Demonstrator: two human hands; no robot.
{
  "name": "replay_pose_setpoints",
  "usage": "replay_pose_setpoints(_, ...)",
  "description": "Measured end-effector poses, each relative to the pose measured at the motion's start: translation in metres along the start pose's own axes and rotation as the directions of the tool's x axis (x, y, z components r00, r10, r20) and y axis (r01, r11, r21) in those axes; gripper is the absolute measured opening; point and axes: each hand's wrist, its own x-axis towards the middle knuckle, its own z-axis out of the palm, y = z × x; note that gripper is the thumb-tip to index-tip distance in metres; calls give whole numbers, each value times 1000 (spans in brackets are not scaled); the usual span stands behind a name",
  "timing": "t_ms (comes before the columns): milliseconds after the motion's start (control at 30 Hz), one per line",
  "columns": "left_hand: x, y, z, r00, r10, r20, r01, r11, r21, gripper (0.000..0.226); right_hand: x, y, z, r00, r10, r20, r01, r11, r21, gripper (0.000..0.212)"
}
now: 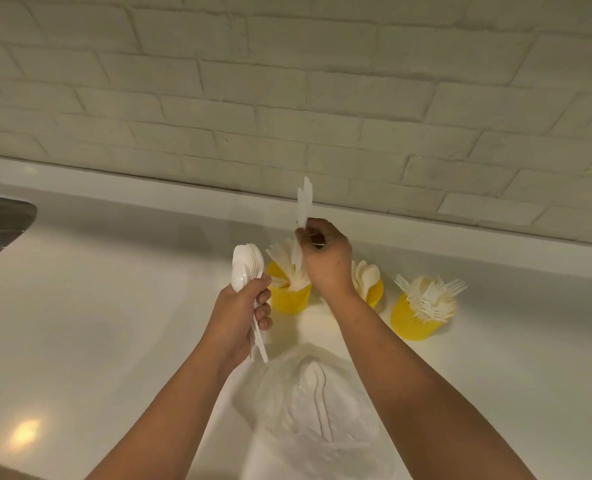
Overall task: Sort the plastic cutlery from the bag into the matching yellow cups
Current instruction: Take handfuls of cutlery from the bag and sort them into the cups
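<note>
Head camera, centre of the frame: the right hand (325,261) is pinching a small bunch of what look like knives (303,202), blurred and pointing up, right above the knife cup (289,299), the leftmost of the yellow three. Just left, the left hand (242,313) is gripping a nested stack of spoons (247,266), handles sticking out below the fist. The spoon cup (374,292) is sitting half hidden behind the right wrist, and the fork cup (412,323) is standing right of centre. Bottom centre, the clear bag (277,403) is lying on the white counter (97,323) with at least one spoon (313,382) inside. For a clean drop, I'd say the bunch wants lining up over a gap among the knives and lowering well in before the fingers let go, so the light cup isn't tipping.
</note>
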Motion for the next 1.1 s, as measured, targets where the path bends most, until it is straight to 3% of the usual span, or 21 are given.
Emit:
replay_pose_setpoints(67,2,2,-3,1000,5,-7,-5,1000,-6,5,0,4,5,999,-36,34,39,994,-98,3)
replay_pose_setpoints(233,6,5,-7,1000,11,-5,-11,1000,-27,5,-4,13,8,988,-46,145,96,927,-362,17)
replay_pose_setpoints(467,3,7,-5,999,2,37,-2,1000,-11,6,1,12,12,970,-59,235,158,890,-428,31)
replay_pose_setpoints(633,-2,9,-5,990,-10,141,16,999,-39,16,5,24,13,865,-77,496,395,715,-577,24)
replay_pose_setpoints(700,-4,10,-5,980,-22,200,37,997,-69,9,2,23,10,862,-123,491,440,664,-605,22)
replay_pose_setpoints(767,-3,9,-8,966,-49,253,75,993,-94,3,-3,18,5,907,-231,351,404,713,-573,19)
replay_pose_setpoints(800,-2,7,-10,956,-57,286,92,990,-110,2,-6,12,3,936,-246,252,344,788,-511,20)
replay_pose_setpoints(867,-1,6,-11,934,-73,350,127,983,-133,6,-13,-10,-6,977,-71,200,120,961,-250,21)
replay_pose_setpoints(933,-1,5,-10,912,-91,401,150,981,-120,11,-20,-31,-18,908,146,393,-161,987,5,21)
replay_pose_setpoints(967,-1,5,-9,900,-100,425,156,983,-100,12,-25,-39,-26,842,167,513,-234,970,69,21)
replay_pose_setpoints(1033,-2,5,-7,876,-112,470,156,986,-56,12,-35,-46,-38,739,119,663,-250,963,105,20)
replay_pose_setpoints(1100,-3,3,-4,871,-111,479,143,989,-29,17,-40,-44,-47,736,80,672,-223,966,128,20)
